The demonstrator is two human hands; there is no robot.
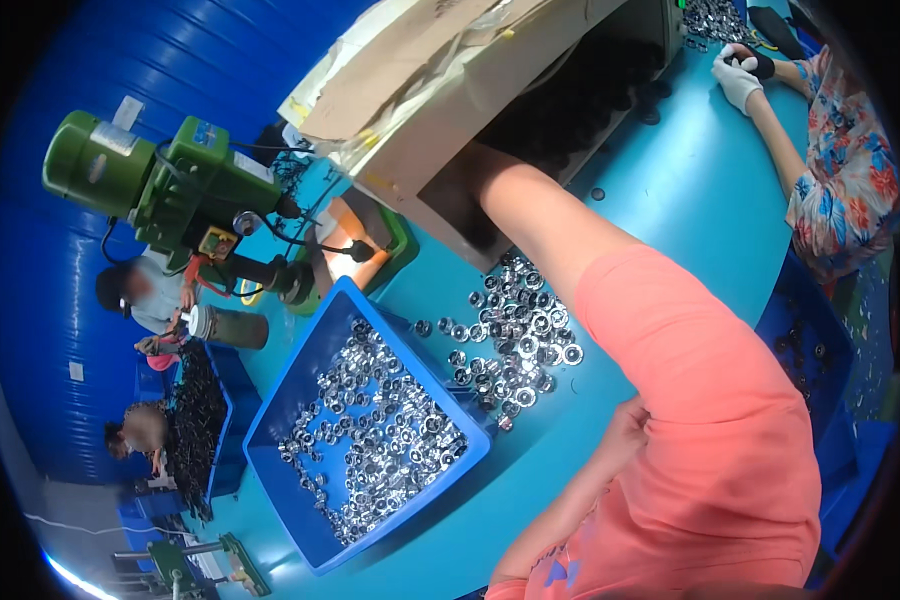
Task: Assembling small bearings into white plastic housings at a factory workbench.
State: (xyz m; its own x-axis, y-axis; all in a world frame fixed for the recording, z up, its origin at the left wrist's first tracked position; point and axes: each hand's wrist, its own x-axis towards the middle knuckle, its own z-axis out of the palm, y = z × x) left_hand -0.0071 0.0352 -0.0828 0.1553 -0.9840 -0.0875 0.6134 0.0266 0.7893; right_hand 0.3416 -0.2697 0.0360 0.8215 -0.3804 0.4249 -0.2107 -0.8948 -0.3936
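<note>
My right forearm (550, 215), below a pink sleeve, reaches into the dark opening of a pale box (410, 180). The box hides my right hand, so what it holds or touches cannot be seen. Black round pieces (610, 85) lie heaped in that opening. My left hand (625, 428) is beside my right sleeve, its fingers curled; whatever they hold is hidden. Between the box and my left hand, shiny silver ring-shaped parts (520, 335) lie in a loose pile on the turquoise table (660, 210). Left of them, a blue bin (278, 495) contains many more.
A green bench machine (185, 175) stands at left, cables hanging near the bin. One dark round piece (597, 194) lies beside the box. A person's gloved hand (738, 85) works at upper right; two people sit at far left by a tray of black parts (195, 420).
</note>
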